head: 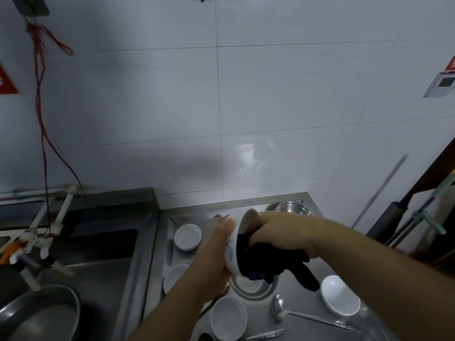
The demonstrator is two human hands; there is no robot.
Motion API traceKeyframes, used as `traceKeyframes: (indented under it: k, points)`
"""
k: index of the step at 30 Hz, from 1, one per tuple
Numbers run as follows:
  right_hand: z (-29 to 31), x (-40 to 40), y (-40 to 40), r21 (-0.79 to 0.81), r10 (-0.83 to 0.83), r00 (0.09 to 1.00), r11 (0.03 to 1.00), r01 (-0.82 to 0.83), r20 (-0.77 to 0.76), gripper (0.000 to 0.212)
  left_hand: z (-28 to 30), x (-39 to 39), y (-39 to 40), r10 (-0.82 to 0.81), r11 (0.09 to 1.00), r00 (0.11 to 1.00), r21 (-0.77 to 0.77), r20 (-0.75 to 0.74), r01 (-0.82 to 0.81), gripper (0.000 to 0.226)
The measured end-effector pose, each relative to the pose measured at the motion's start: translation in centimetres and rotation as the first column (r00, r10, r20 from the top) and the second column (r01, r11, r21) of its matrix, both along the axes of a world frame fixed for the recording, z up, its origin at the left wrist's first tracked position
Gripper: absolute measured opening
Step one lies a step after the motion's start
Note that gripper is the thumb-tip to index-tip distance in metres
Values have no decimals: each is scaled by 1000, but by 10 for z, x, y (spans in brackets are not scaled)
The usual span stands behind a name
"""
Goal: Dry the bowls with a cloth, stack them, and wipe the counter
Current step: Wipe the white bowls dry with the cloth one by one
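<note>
Left hand (216, 244) grip: fingers curled round the outside of a white bowl (232, 252), thumb along its rim, bowl held tilted on its side above the counter (305, 306), mouth facing right. Right hand (278, 232) grip: closed on a dark cloth (278, 262), fingers pushed with it into the bowl's mouth. Cloth black, bunched, a tail hanging out below the rim toward the counter; a purple patch visible at its lower edge. Held bowl white outside with a faint bluish mark on the wall; interior mostly hidden by cloth and hand. Four more white bowls upright on the stainless counter, apart, unstacked, each showing nothing inside: one at rear left (187, 236), one partly hidden under the left forearm (173, 276), one at front centre (228, 318), one at right (340, 295). Round metal dish (253, 289) directly beneath the held bowl; contents not discernible. Steel bowl (293, 208) at the counter's rear, behind the right hand. Metal ladle (279, 307) flat on the counter between the front and right bowls. Sink (98, 244) at left, a metal basin (39, 313) at its near corner holding what looks like water.
</note>
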State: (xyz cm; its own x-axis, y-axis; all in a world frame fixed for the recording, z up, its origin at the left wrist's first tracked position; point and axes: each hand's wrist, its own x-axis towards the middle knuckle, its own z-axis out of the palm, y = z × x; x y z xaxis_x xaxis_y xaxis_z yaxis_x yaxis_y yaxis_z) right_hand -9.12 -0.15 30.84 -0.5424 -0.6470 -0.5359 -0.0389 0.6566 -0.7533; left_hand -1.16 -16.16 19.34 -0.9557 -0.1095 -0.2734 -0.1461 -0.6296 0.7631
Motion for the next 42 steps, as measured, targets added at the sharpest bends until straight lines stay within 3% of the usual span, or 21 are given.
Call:
traceKeyframes:
  k: [3,5,8,10,12,13,14,15,17,19,20,22,25,27,29,31,33,35,38,40,42]
  points:
    - [-21,8,10,-166,-239,873,928,335,426,18,0,6,-1,-46,999,999,-4,-13,46,72]
    - [-34,18,13,-253,-208,762,862,439,613,20,-2,10,-3,-27,1000,1000,-13,7,27,79]
    - [-42,35,6,-342,-199,640,708,618,743,24,-5,11,1,-70,998,996,-1,-56,70,82]
    - [-46,44,-3,-414,-313,640,551,724,702,18,-1,11,13,-82,995,996,52,-43,84,78]
    - [-52,49,-11,-535,-544,734,510,674,407,20,-5,7,24,-39,994,999,99,-22,41,71]
    - [-55,50,-12,-576,-642,756,571,585,131,21,-5,8,27,-43,992,999,122,-14,44,70]
    - [-56,50,-10,-584,-673,721,657,477,-168,20,-4,10,30,-39,990,999,133,0,38,67]
    - [-56,48,-6,-554,-624,655,753,356,-426,23,-4,11,31,-16,990,1000,139,23,13,65]
    - [-59,41,3,-362,-354,530,928,93,-771,36,-1,12,32,31,985,999,167,36,-36,61]
    - [-57,34,7,-20,21,405,995,-97,-914,49,4,10,32,43,985,999,167,31,-48,59]
    - [-51,32,6,107,146,396,987,-118,-907,51,8,8,31,42,987,998,155,35,-47,59]
    - [-34,27,3,186,216,489,976,-110,-845,45,11,6,28,48,993,997,100,60,-54,63]
    - [-13,17,5,166,220,715,975,-146,-664,22,10,3,20,30,999,997,-30,72,-28,72]
    - [-4,12,12,59,142,873,990,-129,-467,15,10,5,18,-8,995,1000,-95,21,10,77]
    - [-2,16,20,-160,-53,990,987,33,-128,20,10,7,17,-91,994,995,-67,-44,88,76]
    - [-6,27,22,-371,-232,942,875,311,243,24,15,8,19,-149,988,986,22,-76,151,71]
    - [-18,36,17,-510,-320,878,721,470,357,27,16,8,23,-141,986,987,83,-81,147,68]
    - [-32,41,8,-595,-450,880,669,447,155,29,16,8,28,-77,992,996,96,-51,81,67]
    - [-39,40,8,-581,-543,716,779,236,-438,35,10,6,36,-24,992,1000,120,-20,26,67]
    - [-41,35,13,-407,-347,515,913,-5,-784,43,8,6,41,-12,995,1000,103,-23,14,72]
    - [-40,30,16,-107,-54,363,986,-129,-930,48,8,6,41,12,996,1000,86,-27,-9,76]
